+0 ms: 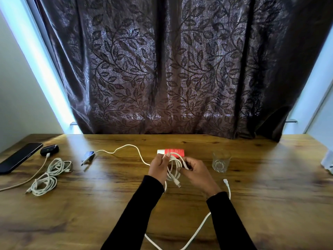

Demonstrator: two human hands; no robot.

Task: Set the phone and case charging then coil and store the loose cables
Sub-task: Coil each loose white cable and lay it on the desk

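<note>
Nearest the camera, a loose white cable (200, 230) is seen running under the right sleeve, its plug lying beside the right wrist. Loops of a second cable, the coil (173, 168), are gripped between both hands: the left hand (158, 167) is curled round them, and the right hand (197, 170) pinches a strand at its fingertips. Just beyond the fingers a red tube (172, 152) is laid; a glass (221, 160) stands right of them. Far left of the fingers, the phone (18, 158), the case (49, 150) with a cord plugged in, and two bundles (48, 175) are found on the table (90, 204).

Both hands raised mid-table, left hand (159, 166) and right hand (198, 171) fingers curled.
</note>
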